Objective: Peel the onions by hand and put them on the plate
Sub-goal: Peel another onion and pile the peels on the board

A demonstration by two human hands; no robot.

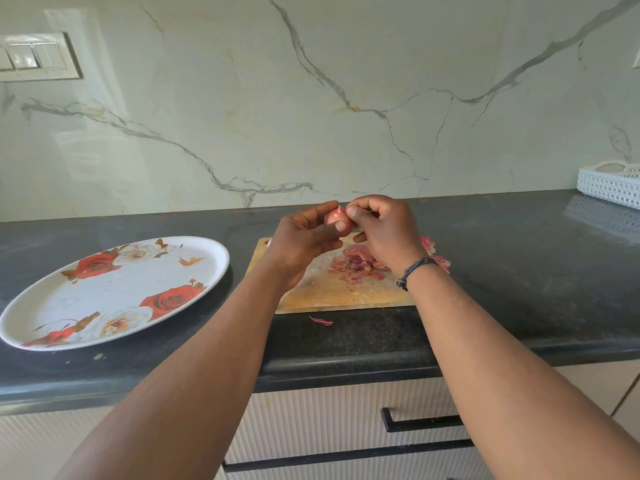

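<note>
A small pink onion [336, 217] is held up above the wooden cutting board [325, 289]. My left hand [304, 240] grips it from below and the left, fingers curled round it. My right hand [384, 230] pinches its top right side with thumb and fingers. A heap of pink onion skins [356, 261] lies on the board under my hands. The oval white plate [45, 306] with red rose prints rests on the counter to the left, with no onion on it.
The dark stone counter [519, 271] runs the full width, its front edge near me. One loose skin [322, 321] lies in front of the board. A white lattice basket [609, 183] stands at the far right. Marble wall behind; drawers below.
</note>
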